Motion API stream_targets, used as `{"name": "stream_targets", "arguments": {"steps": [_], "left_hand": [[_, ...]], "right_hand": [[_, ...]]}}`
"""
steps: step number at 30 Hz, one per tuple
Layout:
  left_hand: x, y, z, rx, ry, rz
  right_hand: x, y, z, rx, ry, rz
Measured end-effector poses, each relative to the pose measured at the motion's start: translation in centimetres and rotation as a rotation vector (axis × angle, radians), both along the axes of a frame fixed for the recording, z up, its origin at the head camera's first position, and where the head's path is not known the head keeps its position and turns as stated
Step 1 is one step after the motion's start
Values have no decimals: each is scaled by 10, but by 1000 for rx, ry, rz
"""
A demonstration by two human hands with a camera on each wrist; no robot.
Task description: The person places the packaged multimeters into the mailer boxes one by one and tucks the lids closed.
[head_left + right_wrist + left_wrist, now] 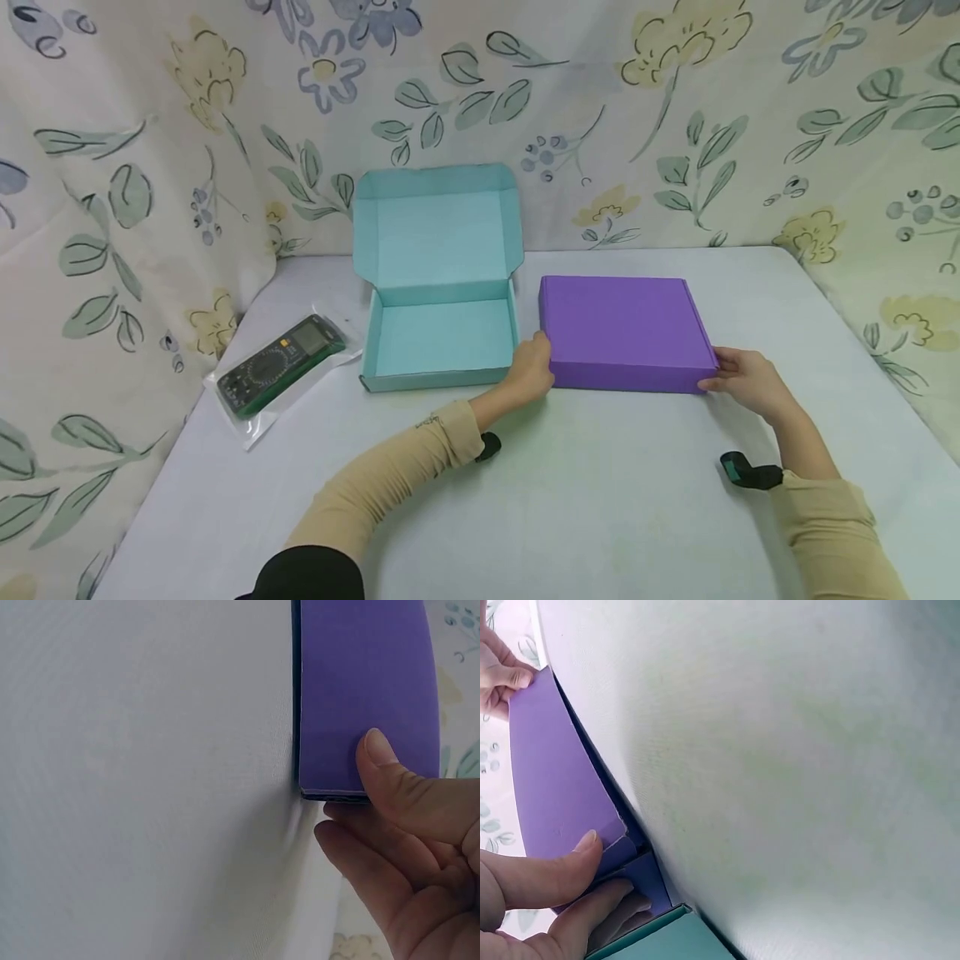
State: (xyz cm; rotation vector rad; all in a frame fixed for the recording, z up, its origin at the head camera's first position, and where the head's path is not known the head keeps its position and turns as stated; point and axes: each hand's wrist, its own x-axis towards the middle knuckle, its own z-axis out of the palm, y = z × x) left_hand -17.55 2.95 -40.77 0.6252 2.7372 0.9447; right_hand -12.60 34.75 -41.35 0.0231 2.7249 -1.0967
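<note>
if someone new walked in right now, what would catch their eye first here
Probably the closed purple box, the boldest colour on the white table, with the left hand and right hand gripping its near corners. Next might be the open teal box just left of it, then the multimeter in a clear bag farther left.

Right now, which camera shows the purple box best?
The head view: it shows the purple box almost whole, top and front. Left wrist catches one side and an end; right wrist, mainly part of one side.
</note>
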Motion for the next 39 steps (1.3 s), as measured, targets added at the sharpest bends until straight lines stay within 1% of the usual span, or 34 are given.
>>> {"name": "stream_targets", "arguments": {"steps": [2,8,10,15,18,21,23,25,28,31,33,35,37,39], "left_hand": [[0,1,0,-14,2,11],[2,4,0,-50,59,14],[3,6,1,-57,73,22],[5,9,2,-107,109,52],[5,11,2,-133,115,59],[5,11,1,-132,124,59],[4,9,0,-111,114,47],[3,7,-1,-80,82,26],[1,2,2,-31,-10,-10],[-1,-2,7,20,-136,-26],[-2,-5,12,55,-221,-27],[-3,-9,16,91,-286,-34],[-3,-13,20,104,-324,-52],[-3,-17,23,117,-332,-71]], "right_hand": [[0,0,-1,6,6,-8],[-1,0,1,35,24,-5],[-1,1,1,42,35,0],[-2,2,1,60,46,0],[-2,2,2,67,48,-9],[-2,2,2,74,44,-19],[-1,2,2,82,37,-23],[2,1,1,95,40,-17],[8,-3,2,102,45,3],[13,-7,5,107,47,15],[16,-9,10,120,52,5],[18,-12,15,141,88,-14],[21,-15,20,140,131,-43],[23,-19,24,87,171,-67]]}}
